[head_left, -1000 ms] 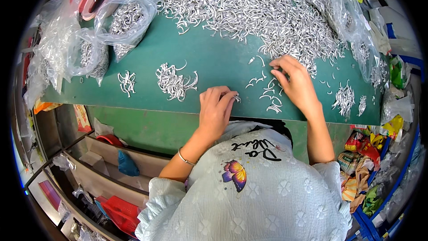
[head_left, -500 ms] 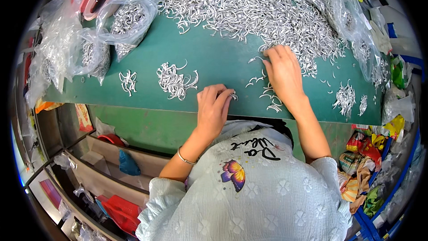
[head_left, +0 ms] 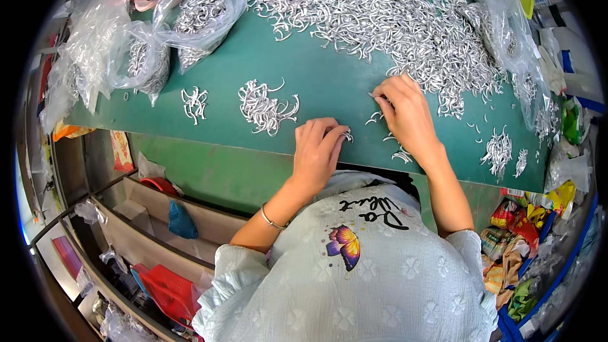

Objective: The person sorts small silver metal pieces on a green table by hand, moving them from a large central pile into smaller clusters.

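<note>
The left hand [head_left: 318, 152] rested near the green table's [head_left: 329, 82] near edge, fingers curled together on a few metal hooks [head_left: 348, 136]. The right hand [head_left: 405, 114] lay flat farther right, fingers loosely apart, touching the edge of the big hook pile [head_left: 380, 12]. A small sorted heap [head_left: 263, 106] lay left of the hands, bagged hooks [head_left: 196, 16] at far left.

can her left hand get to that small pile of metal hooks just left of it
Probably yes: the left hand rests on the green table, with bare surface between it and the small pile of hooks; nothing blocks the way.
</note>
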The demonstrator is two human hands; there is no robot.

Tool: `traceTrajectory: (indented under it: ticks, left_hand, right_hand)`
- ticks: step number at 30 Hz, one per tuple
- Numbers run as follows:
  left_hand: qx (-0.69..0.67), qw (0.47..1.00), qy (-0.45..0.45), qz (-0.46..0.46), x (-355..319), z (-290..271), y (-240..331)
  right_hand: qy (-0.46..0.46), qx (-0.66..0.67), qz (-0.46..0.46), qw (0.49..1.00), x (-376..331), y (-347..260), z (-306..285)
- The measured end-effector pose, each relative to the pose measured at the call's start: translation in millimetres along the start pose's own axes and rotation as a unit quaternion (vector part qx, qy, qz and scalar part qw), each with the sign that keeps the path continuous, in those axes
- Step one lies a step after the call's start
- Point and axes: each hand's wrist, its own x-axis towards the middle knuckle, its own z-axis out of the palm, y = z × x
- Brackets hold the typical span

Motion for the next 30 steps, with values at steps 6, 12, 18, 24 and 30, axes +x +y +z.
traceTrajectory:
  ticks: [6,12,18,24,30]
  left_hand:
    - [-0.001,1.000,-0.004,0.005,-6.4,0.1,-0.2]
    - [0.001,1.000,-0.011,0.007,-4.7,-1.5,-2.0]
    - [0.013,1.000,-0.008,0.000,-3.3,1.5,0.2]
    - [0.026,1.000,-0.012,0.012,-4.4,2.9,-1.4]
    - [0.035,0.999,-0.008,0.013,-6.9,2.0,-2.9]
  right_hand:
    - [-0.018,0.096,0.009,0.995,2.5,-15.9,3.0]
    - [0.006,0.085,0.040,0.996,-8.3,-7.9,-7.8]
    - [0.068,0.091,0.085,0.990,-43.6,3.9,-20.5]
    - [0.185,0.043,0.157,0.969,-91.8,22.4,-40.6]
    - [0.221,0.051,0.206,0.952,-109.3,24.5,-42.7]
